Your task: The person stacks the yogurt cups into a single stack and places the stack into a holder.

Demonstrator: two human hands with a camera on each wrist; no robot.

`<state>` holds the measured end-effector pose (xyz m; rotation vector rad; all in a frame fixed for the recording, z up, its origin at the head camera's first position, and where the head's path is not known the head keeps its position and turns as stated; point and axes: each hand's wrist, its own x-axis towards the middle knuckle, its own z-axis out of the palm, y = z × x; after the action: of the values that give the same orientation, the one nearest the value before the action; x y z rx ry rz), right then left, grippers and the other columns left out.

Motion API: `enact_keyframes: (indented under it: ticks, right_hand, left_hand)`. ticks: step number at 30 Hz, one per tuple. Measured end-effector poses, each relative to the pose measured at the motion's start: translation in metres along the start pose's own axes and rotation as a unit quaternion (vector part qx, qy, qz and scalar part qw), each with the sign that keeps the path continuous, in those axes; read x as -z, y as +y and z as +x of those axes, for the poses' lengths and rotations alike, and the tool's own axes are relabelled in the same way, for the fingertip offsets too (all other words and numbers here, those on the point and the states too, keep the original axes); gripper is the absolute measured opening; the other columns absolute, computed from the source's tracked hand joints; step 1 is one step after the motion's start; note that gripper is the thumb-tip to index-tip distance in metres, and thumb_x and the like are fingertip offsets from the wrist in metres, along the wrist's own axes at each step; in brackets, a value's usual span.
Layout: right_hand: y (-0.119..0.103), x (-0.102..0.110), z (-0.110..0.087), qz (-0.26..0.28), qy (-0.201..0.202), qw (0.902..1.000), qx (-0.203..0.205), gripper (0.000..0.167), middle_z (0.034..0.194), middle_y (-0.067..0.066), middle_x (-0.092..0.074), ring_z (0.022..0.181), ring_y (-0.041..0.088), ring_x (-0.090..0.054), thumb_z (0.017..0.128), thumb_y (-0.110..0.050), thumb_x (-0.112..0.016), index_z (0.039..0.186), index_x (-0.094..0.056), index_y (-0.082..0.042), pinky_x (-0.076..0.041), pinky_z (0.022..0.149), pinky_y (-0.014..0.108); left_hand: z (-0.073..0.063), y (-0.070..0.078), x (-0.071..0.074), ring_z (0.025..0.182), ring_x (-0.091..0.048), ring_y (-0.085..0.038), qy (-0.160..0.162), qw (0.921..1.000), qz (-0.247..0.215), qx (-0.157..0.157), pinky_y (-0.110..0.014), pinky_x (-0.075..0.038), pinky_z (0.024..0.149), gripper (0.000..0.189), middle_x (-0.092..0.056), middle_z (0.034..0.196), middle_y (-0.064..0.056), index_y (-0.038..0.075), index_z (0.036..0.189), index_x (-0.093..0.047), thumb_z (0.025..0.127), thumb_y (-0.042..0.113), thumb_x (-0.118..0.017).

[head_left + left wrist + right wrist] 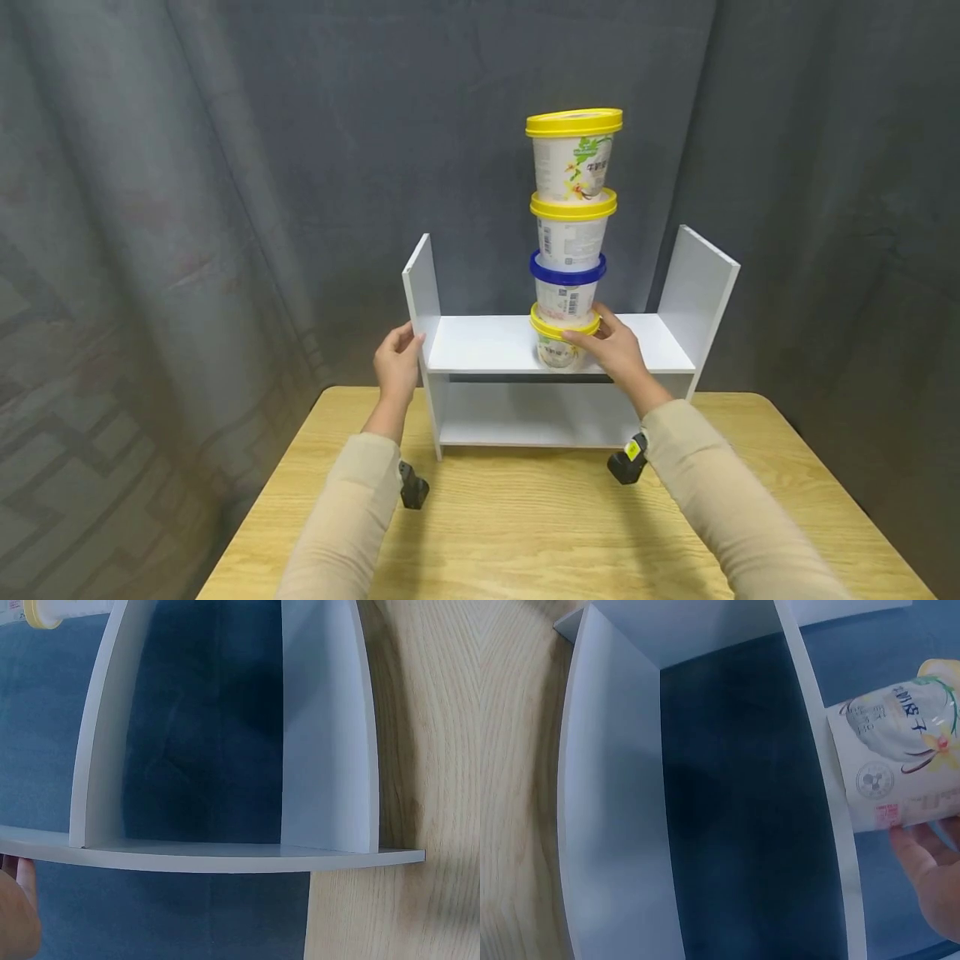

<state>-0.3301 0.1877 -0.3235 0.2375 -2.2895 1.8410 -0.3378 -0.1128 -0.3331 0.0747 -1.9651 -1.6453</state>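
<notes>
A stack of tubs rises from the upper board of a white shelf [487, 343], near its front edge. The lowest tub [558, 352] has a yellow lid, and my right hand [618, 354] grips it near the top. Its printed side [885, 787] faces the right wrist view, with the thumb and fingers at its lower right. Above it come a tub with a blue lid [566, 298], a yellow-lidded tub [572, 237] and a top tub [573, 162] whose lid looks tilted. My left hand [397, 367] touches the outer face of the shelf's left side panel [217, 862].
The shelf stands at the back of a wooden table [525, 517], with a lower board [532, 417] and a right side panel [697, 292]. A grey curtain [337, 167] hangs behind. Black wrist cameras are strapped below both sleeves.
</notes>
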Motion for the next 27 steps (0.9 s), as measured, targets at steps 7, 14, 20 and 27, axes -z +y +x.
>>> enact_keyframes:
  ticks: [7,14,20,27]
  right_hand:
    - [0.0025,0.0000,0.0038,-0.026,0.011,0.9995,0.014,0.088,0.132,0.012,-0.037,0.119,0.030,-0.034,0.066,-0.043,-0.071,0.136,-0.026,-0.014,-0.028,0.096,0.044]
    - [0.0031,0.0010,0.0053,-0.038,0.016,0.9991,0.013,0.087,0.131,0.013,-0.037,0.118,0.031,-0.035,0.066,-0.043,-0.070,0.136,-0.027,-0.014,-0.029,0.096,0.044]
    - [0.0045,0.0000,0.0077,-0.051,0.020,0.9984,0.010,0.089,0.132,0.012,-0.036,0.119,0.030,-0.033,0.066,-0.048,-0.068,0.137,-0.025,-0.016,-0.026,0.097,0.046]
    - [0.0057,-0.0043,0.0090,-0.079,0.020,0.9966,0.005,0.090,0.135,0.011,-0.032,0.121,0.032,-0.029,0.068,-0.051,-0.064,0.138,-0.018,-0.020,-0.024,0.095,0.052]
  left_hand:
    - [0.0000,-0.0011,-0.0029,0.095,-0.053,-0.020,-0.002,1.0000,0.000,0.005,-0.031,-0.044,0.081,0.028,-0.059,0.105,-0.010,0.007,0.108,-0.059,0.081,0.015,-0.061]
    - [0.0000,-0.0014,-0.0044,0.095,-0.053,-0.019,0.000,1.0000,0.004,0.000,-0.030,-0.045,0.081,0.028,-0.059,0.104,-0.009,0.008,0.108,-0.059,0.081,0.016,-0.061]
    - [0.0000,-0.0006,-0.0056,0.095,-0.053,-0.020,0.001,1.0000,0.006,-0.004,-0.031,-0.045,0.080,0.028,-0.059,0.105,-0.011,0.007,0.108,-0.059,0.081,0.014,-0.061]
    - [0.0014,-0.0001,-0.0063,0.096,-0.054,-0.021,0.001,1.0000,0.001,-0.007,-0.030,-0.045,0.081,0.029,-0.059,0.106,-0.011,0.006,0.109,-0.059,0.081,0.012,-0.061]
